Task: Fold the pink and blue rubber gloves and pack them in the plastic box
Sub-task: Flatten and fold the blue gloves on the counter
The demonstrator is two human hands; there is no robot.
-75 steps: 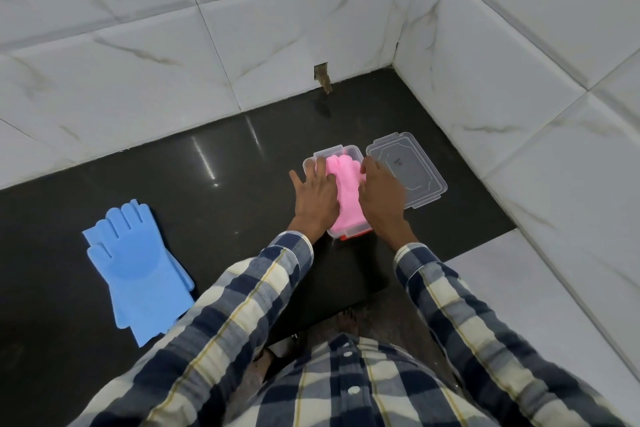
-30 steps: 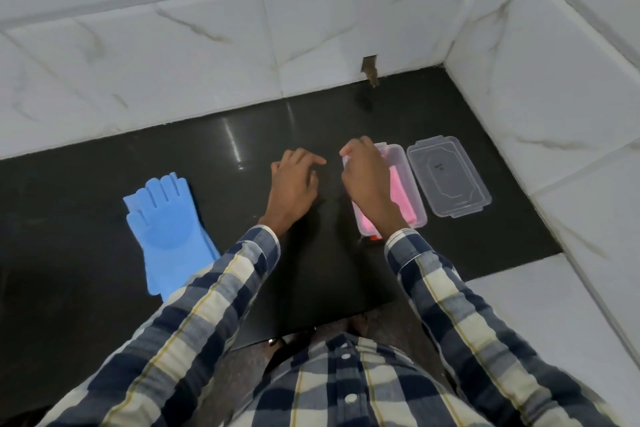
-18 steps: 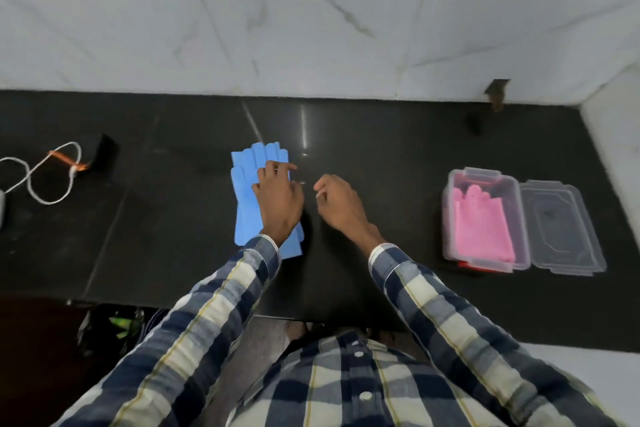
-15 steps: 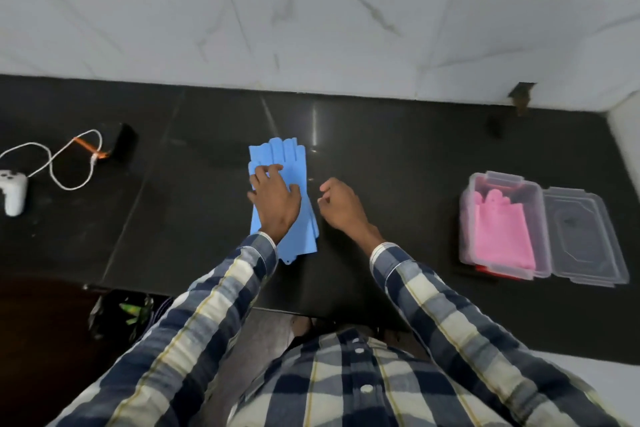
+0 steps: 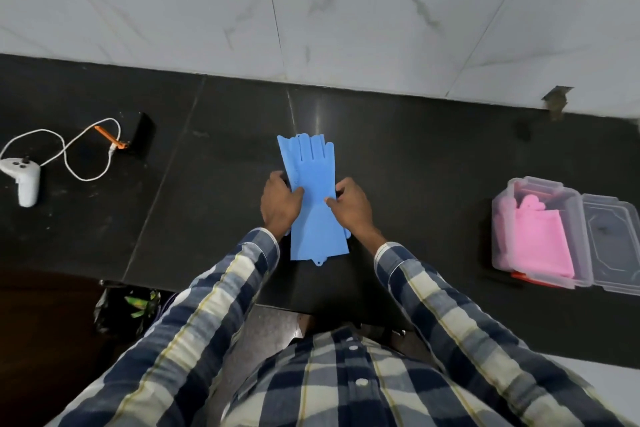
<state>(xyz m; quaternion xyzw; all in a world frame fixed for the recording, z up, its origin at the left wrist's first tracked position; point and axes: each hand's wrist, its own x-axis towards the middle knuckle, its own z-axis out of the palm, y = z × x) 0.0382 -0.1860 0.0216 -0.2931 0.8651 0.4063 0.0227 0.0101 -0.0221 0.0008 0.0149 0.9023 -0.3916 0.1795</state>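
Head view, looking down past a checked shirt: both forearms reach forward over the dark counter [image 5: 415, 156] and meet at the blue gloves [image 5: 313, 184], which lie flat and stacked near the middle of the counter, fingers pointing toward the tiled wall [image 5: 346, 17] and cuffs toward the person. The left hand [image 5: 278, 206] sits on the left edge of the gloves around the wrist section, knuckles up, its fingers bent over the edge with the fingertips on the blue rubber, gripping it. The right hand [image 5: 351, 206] mirrors it on the right edge, thumb and fingers curled in onto the rubber and pinching that side. The two hands are apart, with a strip of blue showing between them. Both sleeves are buttoned at the wrist and angle inward from the lower corners.

Well to the right, the plastic box [image 5: 540, 236] stands open on the counter with the folded pink gloves [image 5: 538, 246] inside; its clear lid [image 5: 613, 246] lies flat just beside it on the right. At the far left rest a white controller [image 5: 22, 180], a looping white cable [image 5: 69, 156] and a small black block [image 5: 140, 135].
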